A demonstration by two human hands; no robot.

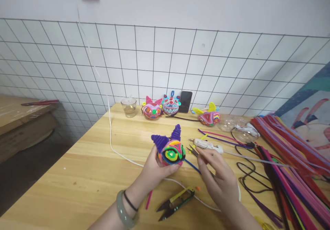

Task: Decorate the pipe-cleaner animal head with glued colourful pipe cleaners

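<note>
My left hand point(154, 164) is wrapped round a small animal-head ornament point(172, 151) made of coiled pipe cleaners. Two purple ears stand up on it, and a green and yellow eye faces the camera. A blue pipe cleaner point(193, 166) runs from the ornament's lower right side towards my other hand. My right hand point(219, 178) pinches a pair of dark tweezers point(193, 150), whose points are aimed at the ornament, slightly apart from it. On the table below lie thread snips point(176, 204) with a yellow and green handle, beside a short pink piece point(149, 199).
A white glue gun point(207, 145) lies behind my right hand. Three finished ornaments point(152, 109) stand near the wall, with a phone point(185, 101) and a glass cup point(129, 107). Bundles of pipe cleaners point(291, 175) and clear balls point(243, 130) lie right. A white cord point(111, 133) crosses the table.
</note>
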